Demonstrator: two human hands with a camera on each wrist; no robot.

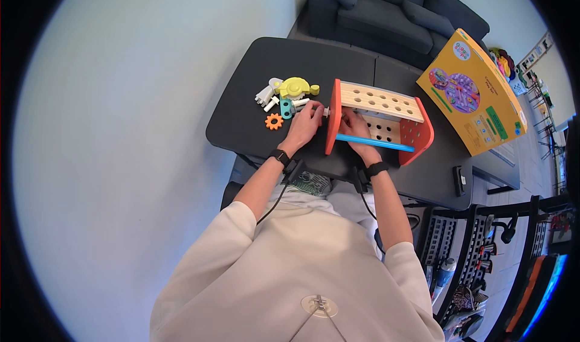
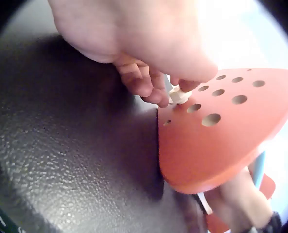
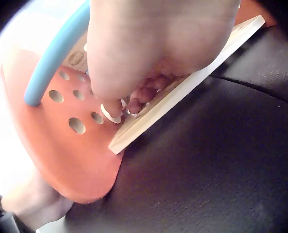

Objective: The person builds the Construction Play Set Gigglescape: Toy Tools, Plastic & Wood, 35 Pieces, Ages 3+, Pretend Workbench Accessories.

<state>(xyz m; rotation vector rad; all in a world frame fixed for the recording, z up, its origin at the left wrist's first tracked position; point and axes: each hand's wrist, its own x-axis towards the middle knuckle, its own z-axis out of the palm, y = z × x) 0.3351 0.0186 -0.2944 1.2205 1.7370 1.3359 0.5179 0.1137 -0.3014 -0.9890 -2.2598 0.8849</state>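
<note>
A toy workbench with red side panels (image 2: pixel 207 155), wooden perforated boards (image 1: pixel 380 100) and a blue bar (image 1: pixel 374 141) stands on the black table. Outside the left red panel, the left hand (image 1: pixel 305 126) pinches a whitish bolt head (image 2: pixel 180 95) against a hole, thumb and fingers around it. Inside the frame, the right hand (image 1: pixel 357 134) reaches behind the blue bar. Its thumb and fingertips pinch a small cream piece (image 3: pixel 112 112) at the inner face of that same panel, beside the lower board (image 3: pixel 183 94). The fingers partly cover both pieces.
Left of the workbench lie a yellow-green toy part (image 1: pixel 294 88), a grey-white piece (image 1: pixel 266 94), a teal holed plate (image 1: pixel 286 108), an orange gear (image 1: pixel 273 121) and white bolts. A yellow box (image 1: pixel 471 94) stands at the right; a small black object (image 1: pixel 459 181) lies near the table's right edge.
</note>
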